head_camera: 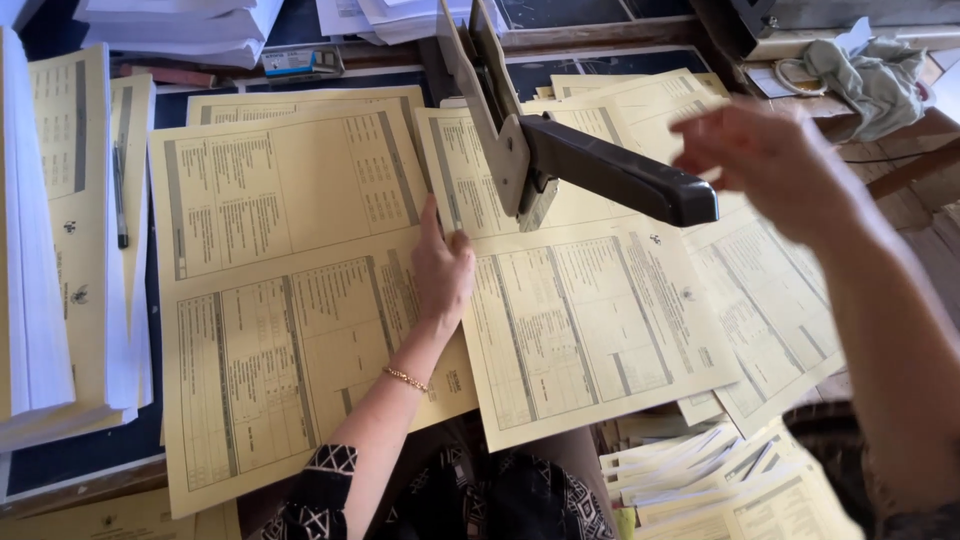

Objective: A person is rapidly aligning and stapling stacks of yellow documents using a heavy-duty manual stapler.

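Left hand [443, 270] flat, fingers together, pinning yellow sheets [590, 320] under the stapler [560, 160]. Right hand [770, 165] blurred, loosely spread, empty, near the handle. Sheets look thin, floppy, slide-prone: press near the fold.
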